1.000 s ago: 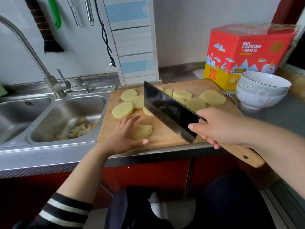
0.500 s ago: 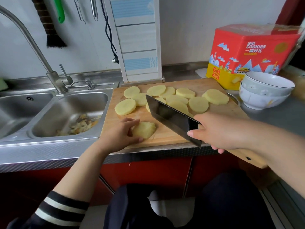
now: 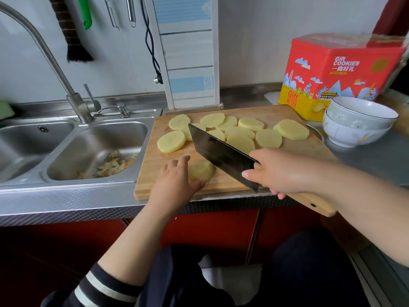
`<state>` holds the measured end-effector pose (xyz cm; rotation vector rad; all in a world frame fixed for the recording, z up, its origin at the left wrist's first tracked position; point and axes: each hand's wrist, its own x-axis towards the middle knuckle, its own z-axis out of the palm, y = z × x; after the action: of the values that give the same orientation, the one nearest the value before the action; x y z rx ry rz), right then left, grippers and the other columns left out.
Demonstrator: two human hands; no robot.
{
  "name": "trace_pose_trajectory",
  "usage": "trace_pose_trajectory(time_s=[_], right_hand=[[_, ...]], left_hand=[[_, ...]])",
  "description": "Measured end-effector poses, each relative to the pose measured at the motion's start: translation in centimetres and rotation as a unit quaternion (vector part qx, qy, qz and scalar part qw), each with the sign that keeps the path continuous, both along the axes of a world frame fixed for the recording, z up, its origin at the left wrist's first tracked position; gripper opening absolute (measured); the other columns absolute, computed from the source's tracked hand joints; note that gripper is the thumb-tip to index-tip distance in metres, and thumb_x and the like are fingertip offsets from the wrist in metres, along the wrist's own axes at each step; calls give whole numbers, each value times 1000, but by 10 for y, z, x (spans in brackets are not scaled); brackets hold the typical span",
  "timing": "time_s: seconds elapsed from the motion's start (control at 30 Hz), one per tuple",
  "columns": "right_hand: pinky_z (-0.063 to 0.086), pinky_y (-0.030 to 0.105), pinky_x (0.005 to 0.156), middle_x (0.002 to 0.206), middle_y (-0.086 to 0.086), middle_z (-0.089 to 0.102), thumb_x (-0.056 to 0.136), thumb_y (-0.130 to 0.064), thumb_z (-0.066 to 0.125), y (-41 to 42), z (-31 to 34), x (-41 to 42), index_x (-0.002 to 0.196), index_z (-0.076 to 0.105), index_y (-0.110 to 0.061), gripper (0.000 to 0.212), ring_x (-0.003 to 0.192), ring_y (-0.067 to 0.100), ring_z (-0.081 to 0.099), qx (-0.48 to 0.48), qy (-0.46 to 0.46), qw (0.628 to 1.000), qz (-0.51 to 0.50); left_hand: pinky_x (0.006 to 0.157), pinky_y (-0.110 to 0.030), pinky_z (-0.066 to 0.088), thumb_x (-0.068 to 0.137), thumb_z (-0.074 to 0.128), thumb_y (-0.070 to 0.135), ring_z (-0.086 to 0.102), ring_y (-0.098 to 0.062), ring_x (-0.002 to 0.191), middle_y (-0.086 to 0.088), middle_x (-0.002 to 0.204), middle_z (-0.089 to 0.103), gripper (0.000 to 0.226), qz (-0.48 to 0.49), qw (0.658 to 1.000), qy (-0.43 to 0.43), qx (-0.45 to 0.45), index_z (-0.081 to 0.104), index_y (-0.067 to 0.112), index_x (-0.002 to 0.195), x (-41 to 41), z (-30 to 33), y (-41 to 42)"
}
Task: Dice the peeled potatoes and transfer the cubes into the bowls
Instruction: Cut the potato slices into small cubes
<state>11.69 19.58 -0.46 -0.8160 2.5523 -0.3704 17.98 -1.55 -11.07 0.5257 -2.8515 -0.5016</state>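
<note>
Several round yellow potato slices [image 3: 241,131] lie spread over the far half of a wooden cutting board [image 3: 305,149]. One small stack of slices [image 3: 202,170] sits near the board's front edge. My left hand [image 3: 174,180] holds this stack from the left, fingers and thumb curved round it. My right hand [image 3: 281,171] grips the wooden handle of a dark cleaver [image 3: 219,151]. Its blade slants from the far left down to the stack's right side. Two stacked white bowls [image 3: 356,122] stand right of the board.
A double steel sink [image 3: 66,140] with a tall tap [image 3: 77,103] lies to the left; peelings [image 3: 110,167] sit in its near basin. A red and yellow cookie tin [image 3: 332,74] stands behind the bowls. A striped panel [image 3: 190,63] leans on the wall.
The cleaver has come down and nearer, its blade now beside the front stack. My left hand has drawn its fingers in from lying flat to holding the stack's left side.
</note>
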Motion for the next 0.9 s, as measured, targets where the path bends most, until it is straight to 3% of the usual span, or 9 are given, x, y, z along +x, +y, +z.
trace_pose_trajectory(time_s=[0.07,0.13,0.27,0.37,0.43,0.5,0.6,0.73,0.9], right_hand=[[42,17,45,72,-1,53,103,-36,41,1,3,0,150,27,-15,53,48,7,53,5,8,1000,-4],[41,18,44,70,0,56,103,-37,39,1,8,0,133,42,-15,37,44,6,53,4,23,1000,2],[38,15,37,67,1,57,103,-35,38,-3,15,0,102,42,-17,19,32,2,49,-5,33,999,19],[38,14,37,65,1,58,104,-35,38,-7,16,-2,120,48,-15,28,33,2,51,8,35,999,26],[39,14,38,64,0,57,104,-35,38,-9,16,-3,140,39,-14,42,36,3,52,24,39,999,26],[40,14,39,63,-1,55,104,-33,39,-9,14,-4,144,36,-14,45,35,2,52,30,39,998,30],[40,15,40,64,0,57,103,-33,39,-9,14,-5,133,43,-14,36,36,3,53,42,45,997,42],[39,21,44,68,6,60,103,-31,36,-12,9,-11,88,43,-15,23,42,13,58,73,61,994,50],[36,17,36,56,12,57,100,-18,37,-16,-8,-23,95,50,-3,20,33,16,52,89,22,996,19]], left_hand=[[107,-39,34,82,64,59,35,-25,128,-1,142,40,72,-40,997,29,-55,39,29,143,0,1,-6],[104,-40,37,78,68,55,35,-20,121,5,131,46,55,-102,990,85,-40,54,32,126,-4,0,-13],[91,-33,42,79,74,42,42,-15,107,13,111,50,31,-139,982,131,7,64,27,105,-14,-11,-15],[84,-30,40,79,74,38,43,-16,102,7,111,55,29,-118,979,165,-4,66,23,102,-19,-16,-8],[82,-29,39,80,74,37,44,-18,100,4,111,56,27,-102,978,180,-13,66,21,101,-20,-20,-3],[81,-29,39,80,74,37,45,-19,99,4,109,57,27,-92,977,191,-11,67,21,100,-20,-22,-1],[79,-32,43,81,73,39,46,-19,98,4,109,57,27,-93,976,196,-6,67,21,100,-19,-23,-2],[78,-31,43,81,73,39,45,-17,96,4,108,58,26,-95,973,208,-8,68,20,99,-19,-25,-3],[77,-28,41,80,74,37,46,-17,95,3,108,60,26,-99,970,219,-21,68,20,98,-19,-28,-4]])
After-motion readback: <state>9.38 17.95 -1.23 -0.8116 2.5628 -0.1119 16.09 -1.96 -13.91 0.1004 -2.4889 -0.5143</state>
